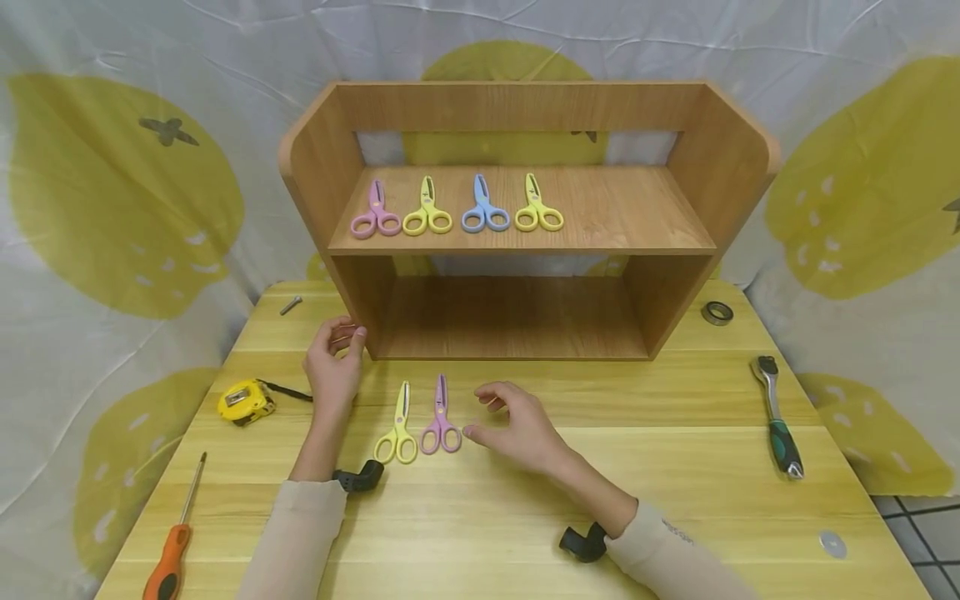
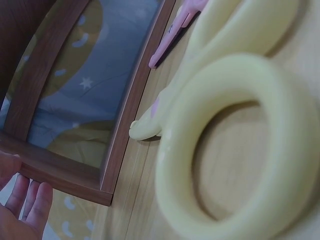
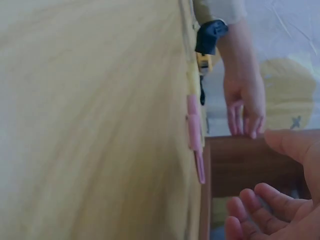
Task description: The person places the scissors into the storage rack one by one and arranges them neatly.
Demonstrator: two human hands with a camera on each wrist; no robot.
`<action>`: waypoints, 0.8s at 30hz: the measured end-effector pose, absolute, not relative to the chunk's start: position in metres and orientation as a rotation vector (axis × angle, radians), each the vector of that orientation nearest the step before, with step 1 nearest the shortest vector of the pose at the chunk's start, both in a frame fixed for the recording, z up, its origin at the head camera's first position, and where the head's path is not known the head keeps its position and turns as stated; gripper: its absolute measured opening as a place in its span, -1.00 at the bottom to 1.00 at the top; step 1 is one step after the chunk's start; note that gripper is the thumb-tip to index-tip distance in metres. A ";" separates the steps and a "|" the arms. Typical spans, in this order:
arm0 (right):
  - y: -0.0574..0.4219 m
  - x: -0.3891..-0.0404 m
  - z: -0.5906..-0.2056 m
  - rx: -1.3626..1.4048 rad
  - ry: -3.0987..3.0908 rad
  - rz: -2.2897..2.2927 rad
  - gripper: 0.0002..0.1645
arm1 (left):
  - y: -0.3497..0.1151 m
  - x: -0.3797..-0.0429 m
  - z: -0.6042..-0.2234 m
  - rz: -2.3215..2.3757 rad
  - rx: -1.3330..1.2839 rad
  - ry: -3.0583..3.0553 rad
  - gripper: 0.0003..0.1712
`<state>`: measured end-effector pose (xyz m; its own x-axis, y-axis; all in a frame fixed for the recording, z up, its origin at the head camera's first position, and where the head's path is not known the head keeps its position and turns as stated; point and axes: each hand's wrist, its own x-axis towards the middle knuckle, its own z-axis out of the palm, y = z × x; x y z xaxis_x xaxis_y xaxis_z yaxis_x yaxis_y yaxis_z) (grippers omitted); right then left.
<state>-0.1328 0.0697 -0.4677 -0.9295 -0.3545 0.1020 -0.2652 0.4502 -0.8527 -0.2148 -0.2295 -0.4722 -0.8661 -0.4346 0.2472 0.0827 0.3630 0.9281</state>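
A pale curtain (image 1: pixel 270 50) printed with big yellow fruit hangs behind and beside a light wooden table (image 1: pixel 480 517), on which a two-level wooden shelf (image 1: pixel 517 107) stands at the far side. On its upper board (image 1: pixel 630 204), four scissors lie in a row, blades pointing away from the person: purple (image 1: pixel 377 212), yellow (image 1: pixel 427 208), blue (image 1: pixel 483 207) and a second yellow (image 1: pixel 533 207). In front of the shelf, yellow scissors (image 1: pixel 397 432) and pink scissors (image 1: pixel 441 421) lie side by side on the table, between the two hands. The left hand (image 1: pixel 336 362) is loosely curved and free of any scissors, its fingers at the shelf's left side panel; whether it presses the wood, I cannot tell. The right hand (image 1: pixel 521 425) is relaxed and holds nothing, its thumb just beside the pink scissors' handle. To the left lie a bolt (image 1: pixel 291 305), a yellow tape measure (image 1: pixel 243 402) and an orange-handled screwdriver (image 1: pixel 171 554); to the right, a dark ring (image 1: pixel 717 313), a green-handled ratchet (image 1: pixel 780 425) and a metal disc (image 1: pixel 832 544).
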 end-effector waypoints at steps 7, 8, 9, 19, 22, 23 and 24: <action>0.062 -0.130 -0.478 -0.549 2.545 -1.461 -0.27 | -0.228 -0.214 -0.473 -1.521 0.302 -2.170 -0.72; 0.061 -0.130 -0.480 -0.557 2.545 -1.447 -0.27 | -0.228 -0.214 -0.473 -1.523 0.303 -2.168 -0.72; 0.060 -0.130 -0.480 -0.561 2.540 -1.441 -0.26 | -0.228 -0.214 -0.473 -1.521 0.301 -2.168 -0.72; 0.053 -0.130 -0.487 -0.572 2.535 -1.379 -0.20 | -0.228 -0.212 -0.470 -1.540 0.286 -2.152 -0.70; 0.050 -0.131 -0.488 -0.569 2.539 -1.367 -0.21 | -0.229 -0.212 -0.469 -1.541 0.285 -2.149 -0.70; 0.050 -0.131 -0.489 -0.564 2.542 -1.359 -0.21 | -0.229 -0.212 -0.469 -1.540 0.286 -2.149 -0.70; 0.049 -0.131 -0.489 -0.555 2.543 -1.352 -0.21 | -0.228 -0.212 -0.469 -1.540 0.285 -2.150 -0.70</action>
<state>-0.1311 0.0486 -0.4891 -0.9075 -0.4199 -0.0068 -0.2292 0.5087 -0.8299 -0.2122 -0.2283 -0.4692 -0.8645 -0.4317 0.2573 0.1046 0.3463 0.9323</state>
